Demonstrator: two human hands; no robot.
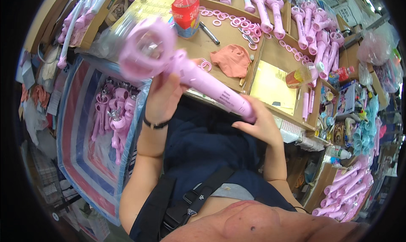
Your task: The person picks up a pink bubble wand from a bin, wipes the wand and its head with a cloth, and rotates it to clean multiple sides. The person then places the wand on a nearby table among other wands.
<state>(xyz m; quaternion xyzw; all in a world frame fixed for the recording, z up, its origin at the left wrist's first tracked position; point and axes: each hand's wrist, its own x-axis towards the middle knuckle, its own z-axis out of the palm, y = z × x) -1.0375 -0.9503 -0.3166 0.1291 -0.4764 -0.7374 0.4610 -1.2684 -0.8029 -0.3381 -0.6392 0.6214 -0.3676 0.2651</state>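
Note:
A pink plastic toy wand (pixel 207 84) slants across the front of my body, its big ring-shaped head up at the left and dark print along its handle. Something clear and shiny shows inside the ring, blurred. My left hand (pixel 163 98) grips the wand near its neck, partly hidden behind it. At the lower right end, my right hand (pixel 264 121) is closed round the handle. Beyond the wand, small pink rings (pixel 206 65) and a crumpled peach cloth (pixel 231 60) lie on the worktable (pixel 186 44).
A striped bag (pixel 74 128) at the left holds several pink wands (pixel 117 121). More pink wands stand in far compartments and fill a box (pixel 349 191) at lower right. A red-labelled bottle (pixel 186 14), a black marker (pixel 209 32) and yellow sheets (pixel 274 87) are on the table.

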